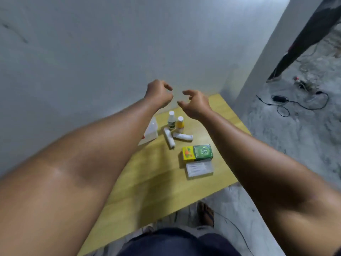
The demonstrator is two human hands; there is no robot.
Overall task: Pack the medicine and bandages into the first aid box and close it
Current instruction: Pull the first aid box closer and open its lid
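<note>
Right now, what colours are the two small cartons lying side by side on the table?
Yellow carton and green carton, clearest in the head view.

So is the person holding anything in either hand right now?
No. The left hand and right hand are both empty, fingers loosely curled, raised above the table.

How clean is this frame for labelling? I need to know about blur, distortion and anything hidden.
Head view: soft throughout, so print on the green box and the bottles is unreadable; wide-angle stretch swells both forearms near the edges; flat, dim light, no glare; left hand and right hand hang empty above the table; the left forearm hides much of the white first aid box.
</note>
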